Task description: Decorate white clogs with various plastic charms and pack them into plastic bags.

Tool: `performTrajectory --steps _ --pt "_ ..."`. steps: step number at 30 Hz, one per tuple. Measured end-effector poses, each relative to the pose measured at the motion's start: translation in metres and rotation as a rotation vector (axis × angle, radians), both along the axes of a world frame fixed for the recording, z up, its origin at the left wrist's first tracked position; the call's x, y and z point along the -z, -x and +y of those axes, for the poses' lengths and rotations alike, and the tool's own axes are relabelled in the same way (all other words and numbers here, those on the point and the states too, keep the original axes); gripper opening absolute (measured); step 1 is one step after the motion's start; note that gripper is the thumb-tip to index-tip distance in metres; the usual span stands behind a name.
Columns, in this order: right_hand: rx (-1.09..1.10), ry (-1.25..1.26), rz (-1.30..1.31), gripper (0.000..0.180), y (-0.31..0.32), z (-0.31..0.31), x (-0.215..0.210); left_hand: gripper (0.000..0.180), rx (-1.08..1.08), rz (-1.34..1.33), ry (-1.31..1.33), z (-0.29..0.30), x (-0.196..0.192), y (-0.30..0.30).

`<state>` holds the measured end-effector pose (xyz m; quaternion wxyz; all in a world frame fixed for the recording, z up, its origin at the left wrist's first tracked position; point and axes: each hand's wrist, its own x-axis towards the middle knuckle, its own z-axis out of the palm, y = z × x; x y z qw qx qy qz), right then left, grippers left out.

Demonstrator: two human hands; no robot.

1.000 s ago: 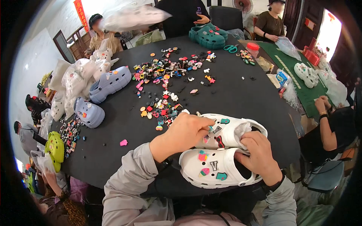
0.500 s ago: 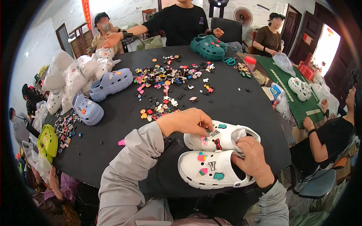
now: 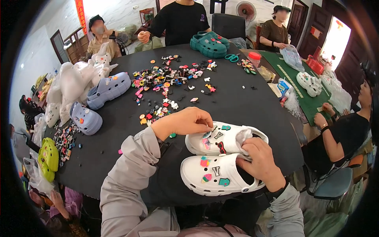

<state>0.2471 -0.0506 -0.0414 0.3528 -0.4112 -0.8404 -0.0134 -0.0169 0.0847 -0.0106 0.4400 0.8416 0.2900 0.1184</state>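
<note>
While fingertips hide, left hand (image 3: 188, 121) covers clog (image 3: 225, 139).

Near the front edge of the surface (image 3: 118, 173), 2 white clogs (image 3: 221, 158) block the middle, with the left hand (image 3: 189, 120) on the farther one and the right hand (image 3: 258, 162) at their heels. Bare black runs left of them toward the left edge, broken only by a small pink charm (image 3: 120, 151). Further in, a scatter of charms (image 3: 169, 83) fills the centre. 2 lilac clogs (image 3: 98, 98) and white bagged clogs (image 3: 75, 85) crowd the left edge; green clogs (image 3: 208, 44) stand at the far edge.
</note>
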Motion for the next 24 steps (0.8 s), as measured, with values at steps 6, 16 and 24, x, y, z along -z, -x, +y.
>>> performTrajectory --steps 6,16,24 --pt "-0.006 0.015 0.002 0.042 -0.001 0.0 0.001 0.025 0.047 -0.046 0.021 0.002 0.004 0.008" --pt "-0.008 0.022 0.001 0.043 -0.001 -0.001 0.0 0.028 0.019 -0.004 -0.062 -0.007 -0.004 0.008" --pt "-0.007 0.02 0.005 0.043 -0.002 0.0 0.0 0.031 -0.083 -0.039 0.046 -0.016 -0.008 0.007"
